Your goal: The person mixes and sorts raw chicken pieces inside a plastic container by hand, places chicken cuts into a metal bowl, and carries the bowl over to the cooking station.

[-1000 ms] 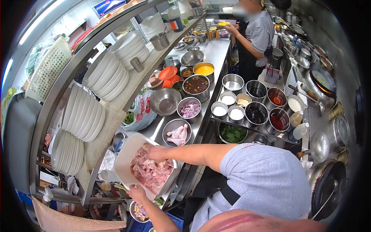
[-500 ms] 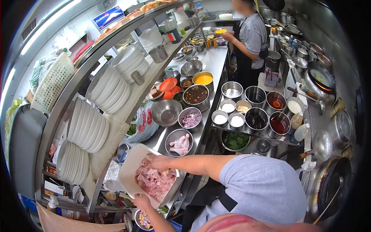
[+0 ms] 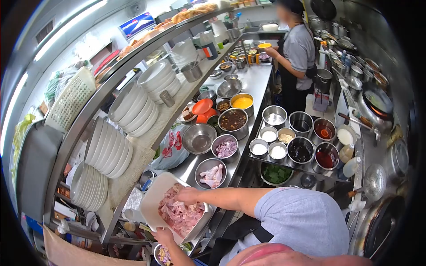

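Commercial kitchen, crowded with cookware
Stacked white plates [image 3: 107, 148] at left, steel pots [image 3: 242, 133] of liquid ingredients mid-frame, a perforated skimmer [image 3: 375, 182] and wok [image 3: 384, 217] at right, and an aproned co-worker [image 3: 298, 51] at upper right show it.

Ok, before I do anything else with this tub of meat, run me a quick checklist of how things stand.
1. Left hand steadying the white tub at its rim: ok.
2. Right hand on the raw meat, inside the tub: ok.
3. Right hand's grip on a piece: cannot tell, the fingers are hidden.
4. Both hands gloved, if you want gloves: not ok, they are bare.
5. Raw drumsticks kept apart from the tub's meat: ok, they lie in their own metal bowl.
6. Tub's base fully supported: cannot tell, its underside is out of sight.
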Demonstrator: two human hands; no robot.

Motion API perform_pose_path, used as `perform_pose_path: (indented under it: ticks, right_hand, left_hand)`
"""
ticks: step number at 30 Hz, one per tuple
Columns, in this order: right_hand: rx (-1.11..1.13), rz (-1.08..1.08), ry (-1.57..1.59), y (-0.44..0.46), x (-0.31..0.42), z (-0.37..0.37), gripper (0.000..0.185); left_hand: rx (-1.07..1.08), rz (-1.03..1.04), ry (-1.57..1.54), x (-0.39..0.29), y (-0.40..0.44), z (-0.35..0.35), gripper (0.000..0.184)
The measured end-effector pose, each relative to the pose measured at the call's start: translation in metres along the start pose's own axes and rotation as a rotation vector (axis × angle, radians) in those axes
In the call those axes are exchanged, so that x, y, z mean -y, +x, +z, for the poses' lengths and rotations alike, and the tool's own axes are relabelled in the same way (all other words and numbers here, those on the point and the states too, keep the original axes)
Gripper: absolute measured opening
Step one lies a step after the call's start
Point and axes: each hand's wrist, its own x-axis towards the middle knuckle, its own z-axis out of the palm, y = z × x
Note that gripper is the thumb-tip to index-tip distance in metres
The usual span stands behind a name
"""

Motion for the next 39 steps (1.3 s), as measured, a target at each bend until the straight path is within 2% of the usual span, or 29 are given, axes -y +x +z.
perform_pose_path:
  ticks: [2, 5, 6, 8, 9, 13, 17, 19, 23, 25, 31, 32, 34, 39]
  right_hand:
    - [0.038, -0.002, -0.006, 0.002, 0.000, 0.003, 0.041]
    - [0.003, -0.065, 0.085, -0.001, -0.003, -0.004, 0.058]
    - [0.029, -0.083, 0.083, -0.001, 0.000, -0.007, 0.058]
    - [0.009, -0.034, 0.057, 0.000, 0.003, -0.012, 0.041]
    - [-0.006, -0.054, 0.047, 0.001, 0.004, -0.012, 0.039]
    - [0.100, -0.008, 0.042, 0.001, 0.010, -0.026, 0.044]
    - [0.077, -0.049, 0.029, 0.000, 0.010, -0.028, 0.046]
    - [0.151, 0.018, 0.049, -0.005, 0.021, -0.047, 0.048]
    - [0.158, 0.002, 0.049, -0.003, 0.017, -0.046, 0.049]
    - [0.097, -0.062, 0.019, -0.004, 0.015, -0.043, 0.041]
    - [0.059, -0.123, 0.026, 0.003, 0.002, -0.021, 0.043]
    - [0.058, -0.123, 0.028, 0.004, 0.002, -0.021, 0.043]
    - [0.067, -0.078, 0.054, 0.004, 0.002, -0.020, 0.031]
    - [0.049, -0.092, 0.053, 0.004, -0.001, -0.017, 0.028]
  left_hand:
    - [0.006, -0.027, -0.018, 0.000, -0.001, -0.003, 0.027]
    - [-0.023, 0.015, -0.006, -0.005, -0.004, -0.007, 0.027]
    - [-0.014, -0.015, -0.010, -0.004, -0.004, -0.006, 0.027]
    - [-0.068, 0.019, -0.010, -0.002, -0.002, -0.001, 0.028]
    - [-0.058, -0.004, -0.012, -0.003, -0.002, -0.002, 0.028]
    - [-0.075, 0.003, 0.008, -0.005, -0.001, -0.003, 0.028]
    - [-0.111, 0.020, 0.031, -0.004, 0.000, 0.000, 0.026]
    - [-0.122, 0.025, 0.033, -0.003, -0.001, 0.000, 0.026]
    - [-0.117, 0.023, 0.030, -0.004, 0.000, 0.001, 0.026]
    - [-0.126, 0.034, 0.040, -0.003, 0.001, 0.002, 0.025]
    - [-0.129, 0.020, 0.021, -0.003, 0.002, 0.004, 0.024]
    - [-0.109, 0.013, 0.025, -0.005, 0.002, 0.001, 0.024]
    - [-0.084, 0.008, 0.029, -0.007, -0.002, -0.001, 0.024]
    - [-0.099, 0.012, 0.037, -0.008, -0.001, -0.002, 0.025]
